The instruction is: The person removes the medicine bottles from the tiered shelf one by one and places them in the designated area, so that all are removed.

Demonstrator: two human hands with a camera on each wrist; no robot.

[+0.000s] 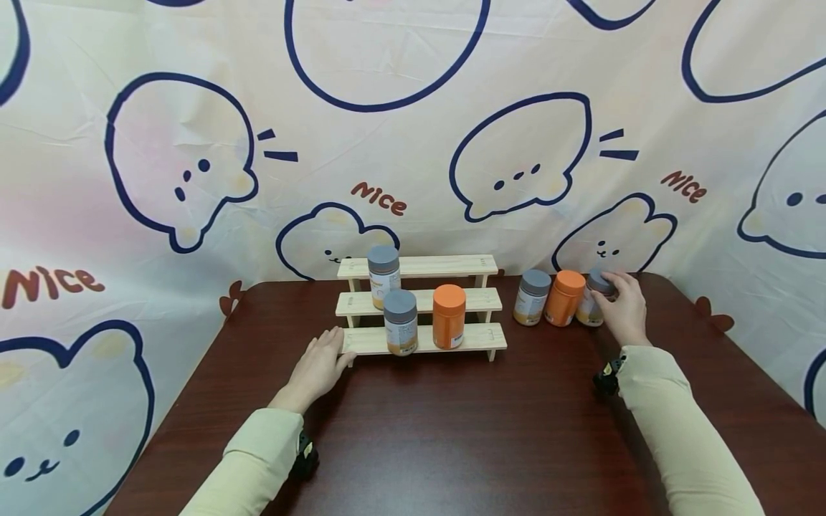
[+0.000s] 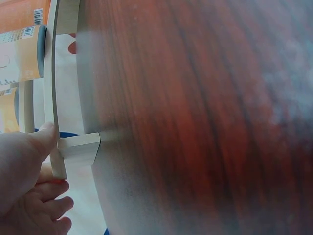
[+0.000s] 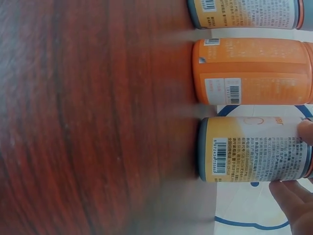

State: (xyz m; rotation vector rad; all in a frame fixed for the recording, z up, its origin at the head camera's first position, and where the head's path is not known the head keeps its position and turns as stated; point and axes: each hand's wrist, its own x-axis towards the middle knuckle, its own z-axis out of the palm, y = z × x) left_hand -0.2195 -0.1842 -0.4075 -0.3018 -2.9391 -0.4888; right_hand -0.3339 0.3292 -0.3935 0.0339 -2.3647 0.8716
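Observation:
A three-step wooden display rack stands on the table. My left hand holds the left end of its lowest step; in the left wrist view the thumb lies against the plank and the fingers lie around its end. Two grey-lidded jars stand on the rack, one toward the back and one on the lowest step, beside an orange jar. Off to the right, my right hand grips another grey-lidded jar near its lid, with thumb and fingers on opposite sides.
Left of the gripped jar stand an orange jar and a grey-lidded jar, close together in a row. The dark wooden table reaches back to a printed cloth hanging behind it.

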